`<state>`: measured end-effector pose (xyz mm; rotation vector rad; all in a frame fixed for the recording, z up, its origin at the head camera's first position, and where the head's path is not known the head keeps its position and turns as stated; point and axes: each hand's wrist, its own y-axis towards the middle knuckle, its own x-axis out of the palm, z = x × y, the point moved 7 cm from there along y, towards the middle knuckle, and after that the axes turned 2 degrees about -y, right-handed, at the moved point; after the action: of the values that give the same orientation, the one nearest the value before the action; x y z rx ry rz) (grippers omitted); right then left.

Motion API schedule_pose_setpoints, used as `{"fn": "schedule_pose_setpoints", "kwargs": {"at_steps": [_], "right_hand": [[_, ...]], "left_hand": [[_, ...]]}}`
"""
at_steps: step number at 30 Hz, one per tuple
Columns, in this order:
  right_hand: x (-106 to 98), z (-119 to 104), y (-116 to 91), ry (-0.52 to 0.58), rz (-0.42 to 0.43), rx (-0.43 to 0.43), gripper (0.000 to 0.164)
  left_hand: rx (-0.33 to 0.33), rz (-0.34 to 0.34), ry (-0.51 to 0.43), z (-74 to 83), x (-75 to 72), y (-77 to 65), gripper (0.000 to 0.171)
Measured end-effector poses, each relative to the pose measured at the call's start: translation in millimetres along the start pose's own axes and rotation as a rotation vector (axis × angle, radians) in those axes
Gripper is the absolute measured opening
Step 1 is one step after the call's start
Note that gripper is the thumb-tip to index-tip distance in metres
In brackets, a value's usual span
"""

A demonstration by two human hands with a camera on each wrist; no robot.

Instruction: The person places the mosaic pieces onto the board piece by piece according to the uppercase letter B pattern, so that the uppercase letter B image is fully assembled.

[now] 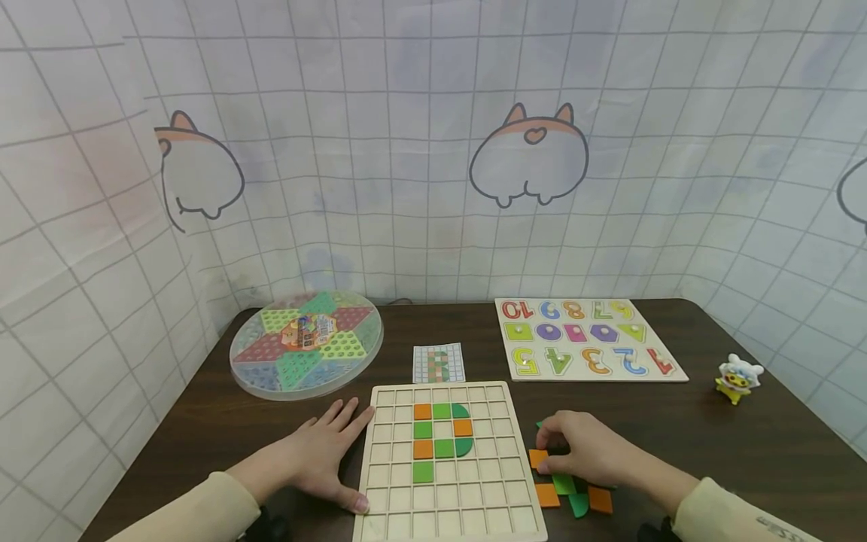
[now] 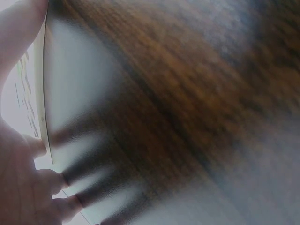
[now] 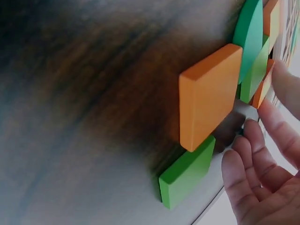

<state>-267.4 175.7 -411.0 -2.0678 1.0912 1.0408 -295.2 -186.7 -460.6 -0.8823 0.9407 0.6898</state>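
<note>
- Pinching orange tile (image 1: 537, 456) with right hand (image 1: 588, 450), among loose tiles (image 1: 547, 495), beside right edge of grid board (image 1: 449, 498).
- Touching board's left edge with spread left hand (image 1: 325, 455).
- With number puzzle (image 1: 603, 345) along far edge of bench (image 1: 677, 425).

Sleeves: both pale cream, plain cloth. Left sleeve (image 1: 203, 510) ends in a loose cuff at the wrist. Right sleeve (image 1: 728, 513) matches; dark grey lettering (image 1: 784, 529) runs along it at near right, legible only as roughly "ESS". Black gear (image 1: 266, 525) shows below the left cuff, a similar dark patch (image 1: 657, 531) by the right; details of both unclear. Left hand (image 1: 321, 457) and right hand (image 1: 589, 452): bare, slender fingers. Left thumbnail (image 1: 362, 505): short, rounded.
</note>
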Motion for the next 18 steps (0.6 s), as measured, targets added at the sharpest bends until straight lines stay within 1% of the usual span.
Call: {"fn": "schedule_pose_setpoints", "kwargs": {"at_steps": [4, 8, 14, 18], "right_hand": [[0, -1, 1, -0.021, -0.004, 0.019, 0.024], [0, -1, 2, -0.031, 0.01, 0.041, 0.021], [-5, -3, 2, -0.022, 0.072, 0.052, 0.018], [-10, -12, 4, 0.023, 0.114, 0.05, 0.018]], "left_hand": [[0.002, 0.005, 0.003, -0.8, 0.3, 0.4, 0.14], [0.002, 0.01, 0.002, -0.4, -0.4, 0.5, 0.139], [-0.001, 0.006, 0.001, 1.6, -1.7, -0.5, 0.139], [0.0, 0.006, 0.002, 3.5, -2.5, -1.9, 0.139]]}}
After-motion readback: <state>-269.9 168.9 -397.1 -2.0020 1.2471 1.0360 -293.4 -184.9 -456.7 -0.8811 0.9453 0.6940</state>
